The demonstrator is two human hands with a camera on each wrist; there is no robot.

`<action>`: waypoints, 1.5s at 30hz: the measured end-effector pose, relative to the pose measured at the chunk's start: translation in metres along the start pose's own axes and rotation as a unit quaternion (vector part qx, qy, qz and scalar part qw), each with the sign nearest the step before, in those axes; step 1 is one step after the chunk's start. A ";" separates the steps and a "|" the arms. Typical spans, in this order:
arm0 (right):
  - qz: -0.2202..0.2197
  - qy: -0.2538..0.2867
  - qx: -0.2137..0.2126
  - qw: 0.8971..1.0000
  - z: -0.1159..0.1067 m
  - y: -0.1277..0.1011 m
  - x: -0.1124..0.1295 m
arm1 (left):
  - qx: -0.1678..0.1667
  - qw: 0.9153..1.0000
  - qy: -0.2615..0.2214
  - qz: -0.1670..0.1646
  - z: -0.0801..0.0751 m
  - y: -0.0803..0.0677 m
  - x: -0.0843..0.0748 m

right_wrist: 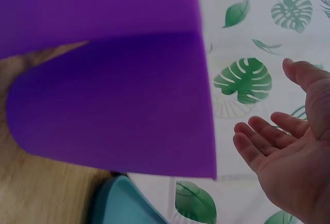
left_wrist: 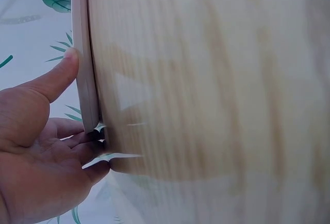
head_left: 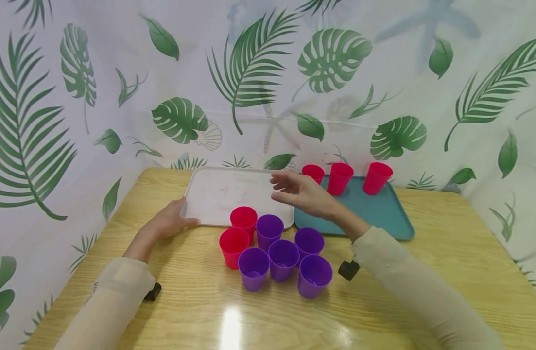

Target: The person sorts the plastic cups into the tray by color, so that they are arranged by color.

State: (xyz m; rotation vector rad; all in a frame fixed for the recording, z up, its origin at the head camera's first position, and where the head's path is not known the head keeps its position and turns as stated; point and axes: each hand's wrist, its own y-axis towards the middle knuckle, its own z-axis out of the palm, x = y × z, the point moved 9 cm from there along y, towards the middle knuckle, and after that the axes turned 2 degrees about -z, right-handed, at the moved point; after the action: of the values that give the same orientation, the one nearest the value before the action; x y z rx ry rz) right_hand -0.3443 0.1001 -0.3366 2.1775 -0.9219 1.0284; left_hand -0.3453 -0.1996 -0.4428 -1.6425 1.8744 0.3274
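Purple cups (head_left: 283, 260) stand clustered nearest; left hand (head_left: 170, 221) grips the white tray (head_left: 233, 194) edge, right hand (head_left: 300, 194) hovers open, so sorting appears under way and grasping a cup likely follows.

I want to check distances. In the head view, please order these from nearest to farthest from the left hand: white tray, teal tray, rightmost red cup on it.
1. white tray, touched by the left hand
2. teal tray, right of it
3. rightmost red cup, at the far right

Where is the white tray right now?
In the head view the white tray lies on the table's far left, beside the teal tray, behind the cup cluster; the left hand grips its near left corner.
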 end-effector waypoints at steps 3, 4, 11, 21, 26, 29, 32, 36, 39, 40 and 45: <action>0.009 0.005 0.024 1.000 0.008 0.002 -0.002 | 0.001 1.000 0.002 -0.001 0.001 0.000 0.001; 0.013 0.006 0.030 0.999 0.011 0.003 -0.003 | 0.001 1.000 0.002 -0.002 0.001 0.000 0.002; 0.015 -0.010 0.073 0.997 0.024 0.010 -0.004 | 0.001 1.000 0.005 -0.006 0.001 0.000 0.004; -0.011 -0.010 0.135 0.991 0.046 0.019 -0.006 | -0.002 1.000 0.005 -0.006 0.000 0.000 0.003; -0.014 -0.007 0.161 0.987 0.055 0.023 -0.007 | -0.002 1.000 -0.003 -0.010 0.000 0.000 0.003; -0.015 -0.017 0.176 0.984 0.060 0.025 -0.008 | 0.000 1.000 -0.002 -0.010 0.000 -0.001 0.003; -0.017 -0.031 0.187 0.982 0.064 0.027 -0.008 | 0.002 1.000 -0.005 -0.009 0.000 0.000 0.003; -0.018 -0.043 0.203 0.978 0.068 0.029 -0.007 | 0.002 1.000 -0.013 -0.010 0.001 0.001 0.003; -0.018 -0.045 0.217 0.975 0.072 0.029 -0.007 | 0.002 1.000 -0.012 -0.010 0.002 0.002 0.005; -0.018 -0.045 0.221 0.974 0.073 0.029 -0.008 | 0.002 1.000 -0.010 -0.010 0.002 0.002 0.005; -0.024 -0.051 0.236 0.970 0.078 0.030 -0.009 | -0.002 1.000 -0.007 -0.008 0.001 0.002 0.006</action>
State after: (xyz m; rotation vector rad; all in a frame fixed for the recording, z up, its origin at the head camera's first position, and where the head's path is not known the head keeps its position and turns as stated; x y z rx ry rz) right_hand -0.3378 0.0296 -0.3815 2.6475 -0.7159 1.2186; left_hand -0.3474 -0.2029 -0.4476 -1.6527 1.8514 0.3350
